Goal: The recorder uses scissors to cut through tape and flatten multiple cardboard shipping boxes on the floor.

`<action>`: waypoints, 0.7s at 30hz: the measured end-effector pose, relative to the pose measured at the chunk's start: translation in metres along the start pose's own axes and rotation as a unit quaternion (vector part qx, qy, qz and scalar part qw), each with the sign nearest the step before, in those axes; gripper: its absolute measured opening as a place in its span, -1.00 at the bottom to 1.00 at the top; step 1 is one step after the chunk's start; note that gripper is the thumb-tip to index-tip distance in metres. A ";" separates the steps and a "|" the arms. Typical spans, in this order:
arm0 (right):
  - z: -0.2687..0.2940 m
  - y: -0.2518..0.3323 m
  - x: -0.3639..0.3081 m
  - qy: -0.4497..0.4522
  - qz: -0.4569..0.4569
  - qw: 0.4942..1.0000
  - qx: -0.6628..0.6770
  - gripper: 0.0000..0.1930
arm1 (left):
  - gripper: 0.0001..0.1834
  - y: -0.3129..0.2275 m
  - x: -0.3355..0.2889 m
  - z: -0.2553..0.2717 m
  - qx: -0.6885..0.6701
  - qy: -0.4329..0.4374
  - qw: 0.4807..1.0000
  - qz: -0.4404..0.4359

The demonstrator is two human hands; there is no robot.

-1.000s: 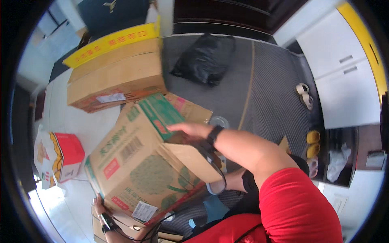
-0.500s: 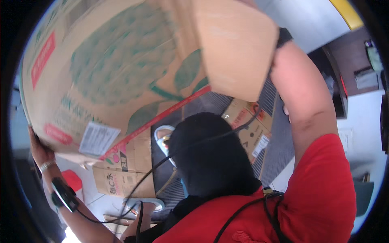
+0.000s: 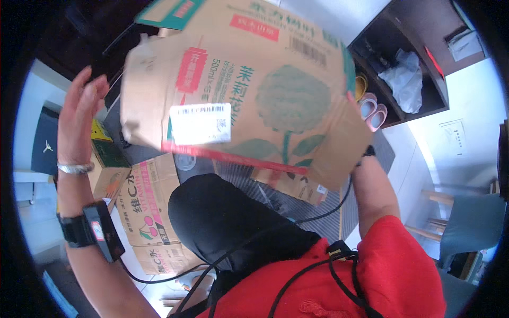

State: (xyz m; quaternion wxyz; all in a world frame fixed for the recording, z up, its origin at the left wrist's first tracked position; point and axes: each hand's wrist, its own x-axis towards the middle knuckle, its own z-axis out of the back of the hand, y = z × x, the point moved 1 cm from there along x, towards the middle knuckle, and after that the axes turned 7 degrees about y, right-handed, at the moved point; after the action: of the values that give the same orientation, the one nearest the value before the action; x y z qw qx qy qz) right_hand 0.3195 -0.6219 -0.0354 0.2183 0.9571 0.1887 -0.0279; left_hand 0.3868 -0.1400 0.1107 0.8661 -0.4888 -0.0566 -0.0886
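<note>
A large brown cardboard box [image 3: 212, 79] with a green flower print, red strips and a white label is held up before me, tilted. A plain flap [image 3: 339, 151] hangs out at its lower right corner. My left hand [image 3: 82, 116] is off the box, a little left of its crumpled left end, with fingers stretched out and nothing in them. On the right, my forearm reaches up to that flap; the box hides my right hand, its wrist showing at the flap's edge. Only that arm appears to bear the box.
Printed flattened cardboard [image 3: 154, 212] lies on the floor at left, with another cardboard piece [image 3: 289, 183] on the dark ribbed mat [image 3: 350, 212]. An open shelf [image 3: 392, 58] holds pink shoes [image 3: 374, 114] and a white plastic bag [image 3: 405, 79]. A grey chair [image 3: 472, 222] stands right. Black cables cross my lap.
My left hand has let go of the box's lower left corner and moved up, opening. The box has shifted away from me and to the right, showing more of the floor and shelf.
</note>
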 end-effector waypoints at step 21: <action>0.300 -0.026 -0.082 -0.570 -0.002 0.678 -0.464 -0.22 | -0.56 0.182 -0.322 0.124 -0.250 -0.283 0.846 0.376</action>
State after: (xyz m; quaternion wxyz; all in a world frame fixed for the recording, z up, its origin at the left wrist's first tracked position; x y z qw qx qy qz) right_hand 0.2426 -0.7573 -0.3059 0.6998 0.5314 0.0189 -0.4771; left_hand 0.1085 0.0901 -0.0370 0.6282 -0.6765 -0.0868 0.3744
